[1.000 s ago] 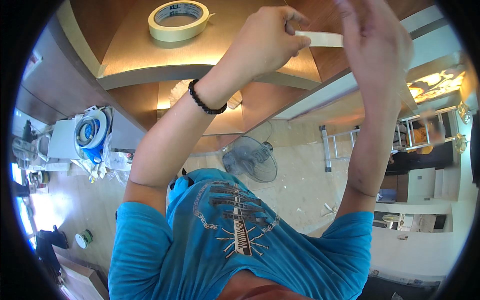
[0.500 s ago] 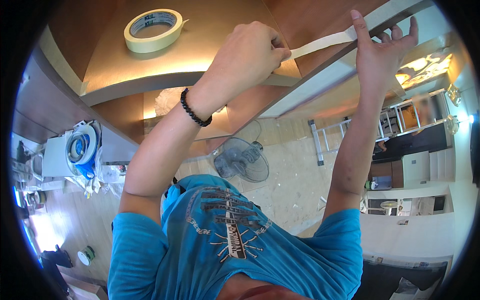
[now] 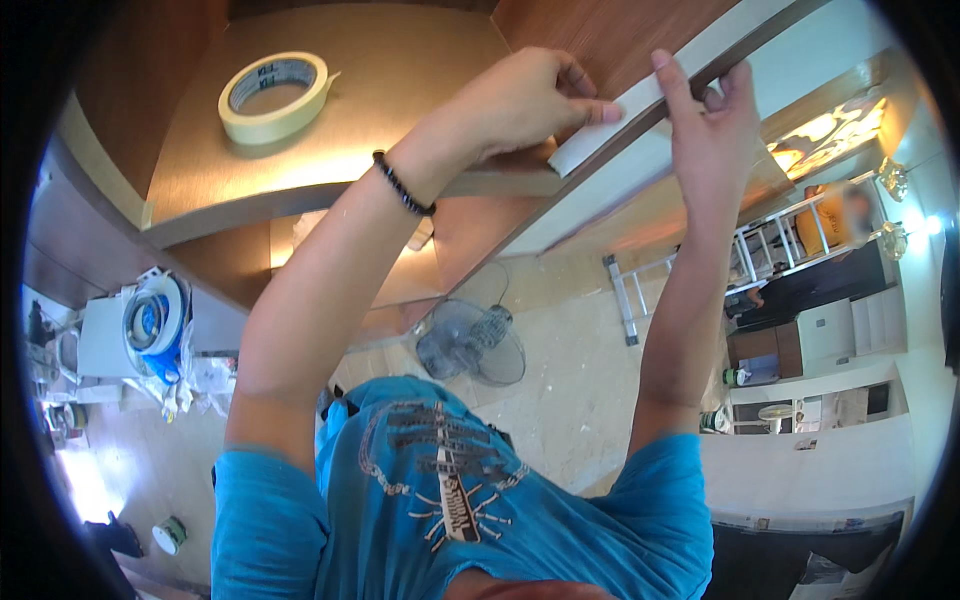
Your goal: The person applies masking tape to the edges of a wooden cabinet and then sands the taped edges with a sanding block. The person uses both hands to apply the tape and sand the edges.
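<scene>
A pale strip of masking tape (image 3: pixel 590 140) lies along the narrow edge of a brown wooden panel (image 3: pixel 640 55). My left hand (image 3: pixel 525 105), with a black bead bracelet on its wrist, rests its thumb tip on the strip. Its index finger is bent and stands apart from the thumb. Farther up the same edge, my right hand (image 3: pixel 710 135) straddles the panel, thumb on the near face and fingers curled behind it, partly hidden. On the curved shelf to the left sits a roll of masking tape (image 3: pixel 275 127), its loose end sticking out.
The lit brown shelf (image 3: pixel 400 60) fills the upper left. Below stand a grey fan (image 3: pixel 475 345) and, to the right, an aluminium ladder (image 3: pixel 625 300) near another person (image 3: pixel 825 215) in yellow. Coiled hose-like material (image 3: pixel 155 315) and a tub (image 3: pixel 170 535) are at left.
The strip's lower end was pinched and stretched away by my left hand; now it lies against the panel edge, under my left thumb. My right hand has shifted left and down along the edge.
</scene>
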`<state>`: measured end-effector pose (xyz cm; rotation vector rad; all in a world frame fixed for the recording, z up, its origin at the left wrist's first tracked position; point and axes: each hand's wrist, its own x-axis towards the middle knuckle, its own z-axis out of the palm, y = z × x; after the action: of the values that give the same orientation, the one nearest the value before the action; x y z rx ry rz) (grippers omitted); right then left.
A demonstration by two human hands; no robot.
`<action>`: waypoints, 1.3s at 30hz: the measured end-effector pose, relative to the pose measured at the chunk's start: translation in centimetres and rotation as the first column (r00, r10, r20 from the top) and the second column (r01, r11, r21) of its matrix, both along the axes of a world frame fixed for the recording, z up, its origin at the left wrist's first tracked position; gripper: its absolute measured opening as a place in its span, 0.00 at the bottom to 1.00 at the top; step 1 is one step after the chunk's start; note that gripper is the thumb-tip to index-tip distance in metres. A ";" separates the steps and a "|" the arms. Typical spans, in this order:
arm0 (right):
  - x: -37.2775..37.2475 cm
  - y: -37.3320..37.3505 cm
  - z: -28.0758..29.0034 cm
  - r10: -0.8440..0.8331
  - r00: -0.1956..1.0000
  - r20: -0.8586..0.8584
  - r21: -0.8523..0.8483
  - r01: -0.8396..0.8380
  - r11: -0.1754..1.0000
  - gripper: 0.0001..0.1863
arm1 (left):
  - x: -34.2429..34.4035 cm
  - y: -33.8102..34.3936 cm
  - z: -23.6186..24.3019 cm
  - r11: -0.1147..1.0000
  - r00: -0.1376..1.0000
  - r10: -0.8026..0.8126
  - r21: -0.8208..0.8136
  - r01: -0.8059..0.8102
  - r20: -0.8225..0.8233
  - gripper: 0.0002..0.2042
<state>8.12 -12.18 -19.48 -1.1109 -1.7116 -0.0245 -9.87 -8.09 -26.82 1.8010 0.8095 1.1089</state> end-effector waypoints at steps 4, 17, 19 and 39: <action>0.0 -0.5 -0.6 0.060 0.992 -0.108 -0.024 -0.063 0.998 0.25 | 0.6 -0.7 -0.2 0.989 0.984 -0.106 -0.083 0.119 0.142 0.22; -0.2 -0.6 -0.8 0.066 0.990 -0.126 -0.052 -0.073 0.996 0.24 | 1.3 -1.5 -0.9 0.958 0.984 -0.033 -0.276 0.082 0.178 0.20; -0.4 -0.7 -0.7 0.055 0.989 -0.135 -0.057 -0.063 0.996 0.23 | 1.8 -1.2 -1.4 0.968 0.989 -0.020 -0.246 0.055 0.145 0.19; -0.4 0.1 -1.3 0.102 0.990 -0.097 0.031 -0.099 0.995 0.22 | 2.8 -0.9 -2.5 0.994 0.991 0.058 -0.094 -0.047 0.119 0.20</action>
<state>7.69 -12.11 -20.76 -0.9896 -1.6717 0.0698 -7.10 -9.02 -29.30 1.6285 0.8261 1.1845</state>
